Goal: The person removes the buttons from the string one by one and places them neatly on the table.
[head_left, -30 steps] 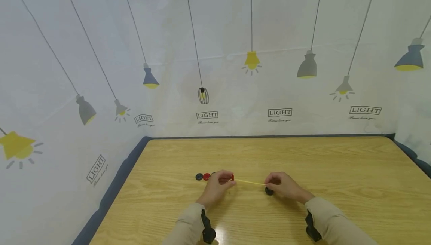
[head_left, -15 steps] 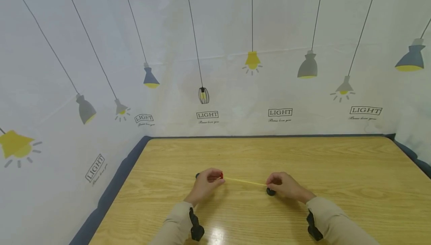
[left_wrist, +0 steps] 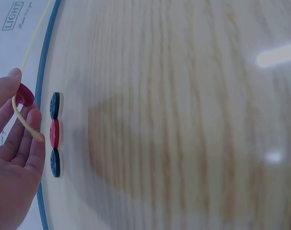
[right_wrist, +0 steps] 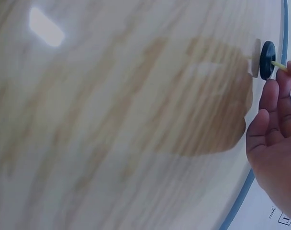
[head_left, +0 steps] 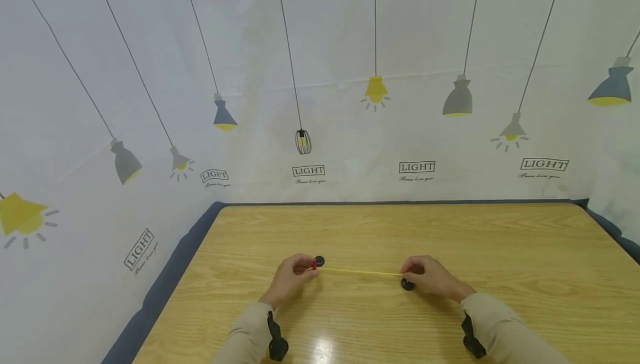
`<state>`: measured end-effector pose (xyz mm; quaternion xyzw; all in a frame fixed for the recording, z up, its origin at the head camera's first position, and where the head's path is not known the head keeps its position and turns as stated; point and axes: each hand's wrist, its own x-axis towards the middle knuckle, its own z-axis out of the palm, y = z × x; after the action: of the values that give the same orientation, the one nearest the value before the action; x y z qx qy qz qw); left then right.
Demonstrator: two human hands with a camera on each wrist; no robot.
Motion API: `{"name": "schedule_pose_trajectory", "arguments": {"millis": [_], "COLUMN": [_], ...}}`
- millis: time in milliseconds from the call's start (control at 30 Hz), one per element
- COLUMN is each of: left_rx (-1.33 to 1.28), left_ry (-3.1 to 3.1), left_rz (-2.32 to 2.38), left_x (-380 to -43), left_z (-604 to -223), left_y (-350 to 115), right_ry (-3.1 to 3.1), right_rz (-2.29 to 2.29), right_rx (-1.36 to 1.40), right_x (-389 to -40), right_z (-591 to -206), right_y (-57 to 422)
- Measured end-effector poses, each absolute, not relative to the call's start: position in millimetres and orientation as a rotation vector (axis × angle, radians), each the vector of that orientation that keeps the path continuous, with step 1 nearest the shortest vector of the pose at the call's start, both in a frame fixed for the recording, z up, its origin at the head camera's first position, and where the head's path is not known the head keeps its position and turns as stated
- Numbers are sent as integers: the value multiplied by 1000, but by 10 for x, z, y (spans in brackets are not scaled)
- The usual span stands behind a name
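Note:
My left hand (head_left: pixel 289 279) pinches a red button (left_wrist: pixel 25 95) between thumb and fingers, above the table. A yellow string (head_left: pixel 357 270) runs through this button, and its short loose end hangs over my fingers in the left wrist view. To the right, my right hand (head_left: pixel 434 278) pinches the string close to a dark button (right_wrist: pixel 267 60), which hangs at the string's other end. On the table by my left hand, two dark buttons and a red button (left_wrist: pixel 54 133) lie in a touching row; in the head view only one dark button (head_left: pixel 319 261) of these shows.
The wooden table (head_left: pixel 500 242) reaches back to a white wall sheet (head_left: pixel 350 130) printed with lamps. A dark blue edge (head_left: pixel 165 275) borders the table at left and back. Black straps with cameras sit on both wrists.
My left hand has slid left with the red button, so the string between my hands is longer. The right hand has shifted slightly right. My left hand now covers most of the button row.

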<state>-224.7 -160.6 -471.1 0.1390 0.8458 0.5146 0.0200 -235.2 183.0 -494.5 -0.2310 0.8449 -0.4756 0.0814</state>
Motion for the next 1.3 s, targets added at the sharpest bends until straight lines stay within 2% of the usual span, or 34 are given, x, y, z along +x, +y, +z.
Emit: {"name": "schedule_pose_trajectory", "arguments": {"millis": [200, 867, 1100, 1300], "left_rx": [401, 296, 154, 127], "left_ry": [2636, 2751, 2807, 2852], "left_rz": [1588, 1493, 1492, 1488], "left_x": [-2278, -2264, -2315, -2356], "left_z": [-4824, -4802, -4858, -4874], "left_y": [-1737, -2010, -2105, -2133], "right_ry": [2531, 2531, 2494, 2525], "right_rz": [-1440, -1451, -1533, -1457], "right_rx": [-700, -654, -750, -632], "right_x": [-2364, -2347, -2336, -2344], "right_z": [-4962, -4934, -4963, -4964], "right_y": [1860, 1927, 1973, 1945]}}
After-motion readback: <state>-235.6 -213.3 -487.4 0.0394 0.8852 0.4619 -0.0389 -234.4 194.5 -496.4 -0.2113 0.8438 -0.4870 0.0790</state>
